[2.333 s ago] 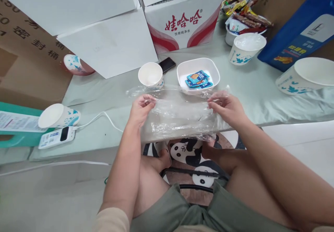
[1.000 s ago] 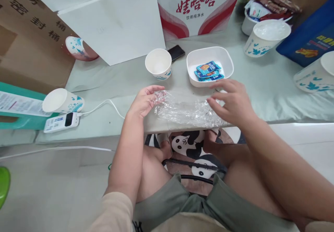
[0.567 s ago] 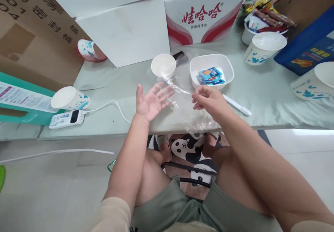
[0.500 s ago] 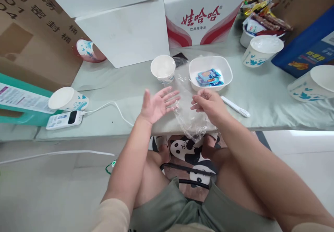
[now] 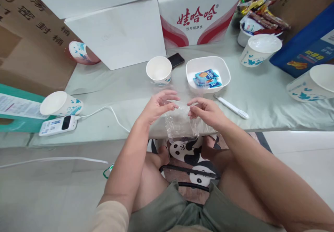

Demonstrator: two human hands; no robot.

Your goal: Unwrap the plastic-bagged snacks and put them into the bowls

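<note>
Head view shows hands half-curled at clear plastic, pinch unclear, with paper cup, white tub and white-handled tool nearby.

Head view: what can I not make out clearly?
In the head view:
Plastic film: too transparent to tell whether the left hand or right hand grips it.
Phone: partly hidden behind the small cup.
Large cup: right side cut off by the frame.
White device: print too small to read.

Left hand and right hand, both part-curled, face each other, slightly apart; forearms converge forward.
</note>
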